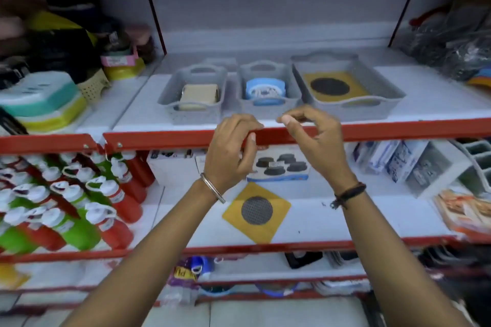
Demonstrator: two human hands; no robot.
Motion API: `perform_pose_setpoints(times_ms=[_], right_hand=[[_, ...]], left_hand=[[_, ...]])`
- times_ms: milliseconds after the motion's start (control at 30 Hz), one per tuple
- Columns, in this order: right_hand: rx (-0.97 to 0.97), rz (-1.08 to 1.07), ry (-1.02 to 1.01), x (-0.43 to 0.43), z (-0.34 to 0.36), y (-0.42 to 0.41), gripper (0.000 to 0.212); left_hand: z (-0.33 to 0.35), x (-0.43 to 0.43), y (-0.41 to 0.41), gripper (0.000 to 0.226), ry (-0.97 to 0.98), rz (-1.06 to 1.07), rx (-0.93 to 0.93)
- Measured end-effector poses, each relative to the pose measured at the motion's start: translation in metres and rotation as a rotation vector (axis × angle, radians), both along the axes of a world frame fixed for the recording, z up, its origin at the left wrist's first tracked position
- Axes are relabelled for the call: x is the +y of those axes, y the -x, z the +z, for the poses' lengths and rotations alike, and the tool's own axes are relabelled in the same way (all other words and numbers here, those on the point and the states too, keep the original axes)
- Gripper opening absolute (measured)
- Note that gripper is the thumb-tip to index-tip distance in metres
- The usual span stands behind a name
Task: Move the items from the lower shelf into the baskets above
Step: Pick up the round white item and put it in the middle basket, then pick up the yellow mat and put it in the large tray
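Both hands hang in front of the red shelf lip (398, 131), fingers loosely curled and carrying nothing that I can see. The left hand (229, 151) has its fingertips bent down against that lip. The right hand (316, 138) has thumb and forefinger nearly pinched together just above it, though the blur there leaves me unsure whether something tiny sits between them.

Above the lip stand three grey baskets. The left basket (194, 93) holds a beige block, perhaps a sponge. The middle basket (268, 90) holds a blue-and-white round item. The wide right basket (345, 87) already holds a yellow card with a dark mesh disc.

Below the lip, on the lower shelf (358, 220), a matching yellow mesh-disc card (256, 211) lies flat and askew near the front edge. Behind it, partly hidden by the left hand, stands a box picturing black caps (281, 166).

The next pickup looks to be that card. Being thin and flat, it would come up best if slid to the shelf edge or lifted by a corner, then laid on its twin in the wide basket.
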State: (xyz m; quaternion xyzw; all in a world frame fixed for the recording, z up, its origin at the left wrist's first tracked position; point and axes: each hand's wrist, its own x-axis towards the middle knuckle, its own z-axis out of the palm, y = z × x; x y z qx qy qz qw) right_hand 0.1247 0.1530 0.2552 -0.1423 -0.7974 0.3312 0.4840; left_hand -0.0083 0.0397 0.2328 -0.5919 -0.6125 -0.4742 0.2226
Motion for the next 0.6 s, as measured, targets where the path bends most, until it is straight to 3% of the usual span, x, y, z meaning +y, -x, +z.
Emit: perform_pose_setpoints(times_ms=[67,233,333,367,467,600], right_hand=[[-0.078,0.046,0.118,-0.014,-0.031,-0.009,0.015],[-0.385,0.010,0.325,-0.005,-0.107,-0.001,0.011],[-0.528,-0.015,0.361,-0.004,-0.143,-0.001,0.008],[-0.646,-0.036,0.494,-0.012,-0.194,0.003,0.008],[-0.812,-0.128,0.569,-0.027,-0.236,-0.007,0.013],[-1.001,-0.283,0.625,-0.030,-0.257,0.013,0.033]], left_hand=[[-0.032,-0.010,-0.007,0.024,0.063,-0.022,-0.024],[-0.096,-0.002,0.007,0.033,0.436,0.014,-0.139],[-0.129,-0.004,0.018,0.043,0.711,0.053,-0.202],[-0.180,-0.007,0.024,0.042,0.882,0.077,-0.297],[-0.219,-0.017,0.024,0.052,1.201,0.205,-0.412],[-0.241,-0.001,0.034,0.057,1.294,0.333,-0.516]])
